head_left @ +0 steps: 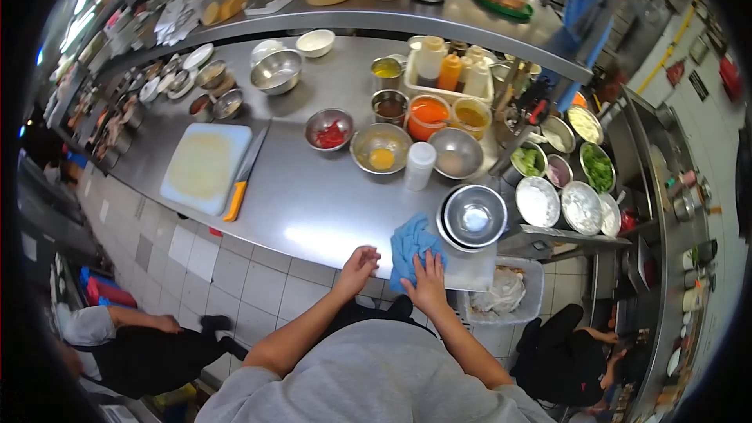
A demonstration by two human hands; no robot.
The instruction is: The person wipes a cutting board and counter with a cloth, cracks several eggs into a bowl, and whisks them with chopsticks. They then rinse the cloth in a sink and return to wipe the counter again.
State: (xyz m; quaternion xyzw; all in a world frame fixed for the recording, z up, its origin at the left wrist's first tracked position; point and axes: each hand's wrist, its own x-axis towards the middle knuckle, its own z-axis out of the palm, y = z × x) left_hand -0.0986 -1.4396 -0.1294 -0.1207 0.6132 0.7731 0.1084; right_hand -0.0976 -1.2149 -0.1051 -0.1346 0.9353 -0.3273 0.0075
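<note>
My right hand [427, 280] rests on a crumpled blue cloth [413, 247] at the front edge of the steel counter, its fingers spread over the fabric. To its left, my left hand [359, 270] hovers by the counter edge with fingers loosely bent and apart, holding nothing. Just beyond the cloth, stacked metal bowls [475, 215] sit at the right. A white-capped shaker bottle [420, 166] stands behind them, beside a bowl with egg yolk [381, 149] and a bowl with a little pale content [456, 153].
A white cutting board [206, 168] lies at the left with an orange-handled knife [245, 180] beside it. A bowl holds red pieces [329, 130]. Squeeze bottles [450, 73] fill a tray behind. A waste bin [505, 298] stands below. Other people [149, 352] are at both sides.
</note>
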